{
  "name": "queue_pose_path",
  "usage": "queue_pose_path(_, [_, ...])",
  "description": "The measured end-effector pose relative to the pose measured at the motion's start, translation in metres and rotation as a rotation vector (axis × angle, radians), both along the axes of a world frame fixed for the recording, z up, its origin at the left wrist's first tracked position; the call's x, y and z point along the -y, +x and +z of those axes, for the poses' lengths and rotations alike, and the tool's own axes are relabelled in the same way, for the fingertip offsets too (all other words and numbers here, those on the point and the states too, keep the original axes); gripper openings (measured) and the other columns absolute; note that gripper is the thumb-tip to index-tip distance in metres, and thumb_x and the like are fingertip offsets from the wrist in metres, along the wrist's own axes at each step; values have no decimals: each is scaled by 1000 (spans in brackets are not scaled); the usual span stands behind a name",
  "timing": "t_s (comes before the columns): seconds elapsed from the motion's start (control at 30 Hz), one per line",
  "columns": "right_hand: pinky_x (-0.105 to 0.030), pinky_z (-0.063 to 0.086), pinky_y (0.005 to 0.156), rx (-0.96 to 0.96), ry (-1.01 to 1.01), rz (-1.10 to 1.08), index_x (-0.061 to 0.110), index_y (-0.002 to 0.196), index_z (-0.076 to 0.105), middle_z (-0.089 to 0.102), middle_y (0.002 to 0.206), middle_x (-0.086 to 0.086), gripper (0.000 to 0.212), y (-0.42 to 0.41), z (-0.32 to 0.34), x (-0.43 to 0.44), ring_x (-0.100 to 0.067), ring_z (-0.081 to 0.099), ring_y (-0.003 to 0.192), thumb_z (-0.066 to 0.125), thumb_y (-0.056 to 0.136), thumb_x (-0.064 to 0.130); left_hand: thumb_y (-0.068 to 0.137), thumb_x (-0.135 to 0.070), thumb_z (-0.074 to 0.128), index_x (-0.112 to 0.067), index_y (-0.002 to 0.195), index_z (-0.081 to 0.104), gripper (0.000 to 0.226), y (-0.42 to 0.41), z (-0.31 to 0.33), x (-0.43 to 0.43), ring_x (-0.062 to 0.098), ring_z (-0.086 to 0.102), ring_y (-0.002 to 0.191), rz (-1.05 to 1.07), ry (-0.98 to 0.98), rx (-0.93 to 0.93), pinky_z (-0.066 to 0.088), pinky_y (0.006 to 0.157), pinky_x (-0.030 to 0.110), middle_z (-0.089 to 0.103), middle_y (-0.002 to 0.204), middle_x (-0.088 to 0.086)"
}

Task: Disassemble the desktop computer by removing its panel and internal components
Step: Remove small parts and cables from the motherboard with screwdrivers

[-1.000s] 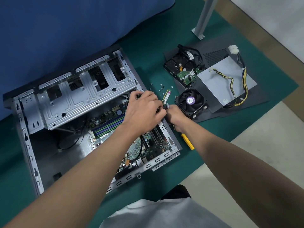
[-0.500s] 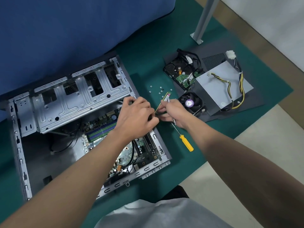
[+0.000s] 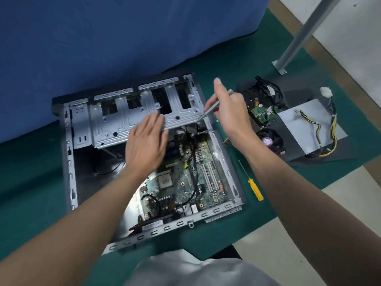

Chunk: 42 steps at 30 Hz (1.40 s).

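The hands are apart above an open computer case (image 3: 69,166). The left hand (image 3: 146,145) is spread flat with straight fingers, its fingertips over the near edge of the silver drive cage (image 3: 115,120). Whether it touches the metal cannot be told, and it hides part of the motherboard (image 3: 185,182) beneath. The right hand (image 3: 228,112) pinches a slim silver tool (image 3: 207,110), index finger raised, with the tip pointing down at the cage's right corner by the case wall. The case lies on its side on a green mat (image 3: 31,193), panel off, with the green motherboard, its cables and white slots exposed inside. Just right of the case, a yellow-handled screwdriver (image 3: 254,188) lies on the mat. Farther right, on a dark panel (image 3: 329,159), sit a hard drive (image 3: 261,112) with black cables, a cooling fan (image 3: 270,141) and a grey power supply (image 3: 305,124) trailing yellow and black wires. The right wrist partly covers the drive and fan. A blue cloth (image 3: 123,38) hangs behind, and a grey metal post (image 3: 299,38) stands at the far right.
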State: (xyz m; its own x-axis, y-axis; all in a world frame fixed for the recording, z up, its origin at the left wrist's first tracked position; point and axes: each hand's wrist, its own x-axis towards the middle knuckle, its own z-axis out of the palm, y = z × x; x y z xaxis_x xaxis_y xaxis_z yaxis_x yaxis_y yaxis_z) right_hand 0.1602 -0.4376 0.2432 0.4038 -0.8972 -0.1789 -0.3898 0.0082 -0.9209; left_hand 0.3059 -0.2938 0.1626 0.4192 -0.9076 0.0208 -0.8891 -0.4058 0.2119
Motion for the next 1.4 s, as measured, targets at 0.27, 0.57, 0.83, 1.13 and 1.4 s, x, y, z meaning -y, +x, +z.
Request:
queue_pose_path(0.27, [-24,45,56,-241,8,362,13,67,70,64,56,-10,50,34,-40,-58,-15,58,49,45,98,43,94,-68,2,-39,153,9,66,65,5,-29,17,10,148,-46,151,88,10,116,41,10,161,-3])
queue_pose_path(0.57, [-31,32,73,-516,-25,163,12,76,49,59,88,-10,27,48,-100,-60,-20,47,86,46,99,26,81,-81,-3,-53,146,-12,71,84,2,-25,10,-17,146,-84,231,-99,-9,117,40,-13,160,-13])
queue_pose_path(0.83, [-33,37,71,-584,-178,-63,1,93,57,50,88,-13,15,54,-112,-55,-21,38,82,49,96,14,80,-83,10,-59,141,-16,71,97,11,-15,5,-33,138,-130,405,-327,-19,113,38,-30,153,-19])
queue_pose_path(1.13, [-25,39,58,-707,-316,147,-6,73,61,45,61,-4,21,57,-108,-47,-8,39,52,53,91,3,84,-81,21,-62,139,-15,69,102,13,-12,0,-38,133,-146,444,-445,-22,111,35,-33,150,-24])
queue_pose_path(1.4, [-27,43,56,-827,-358,263,-13,73,61,32,58,-1,26,60,-108,-42,-13,37,49,49,92,0,85,-80,22,-61,141,-14,69,100,14,-13,2,-37,135,-142,441,-442,-23,111,36,-32,151,-22])
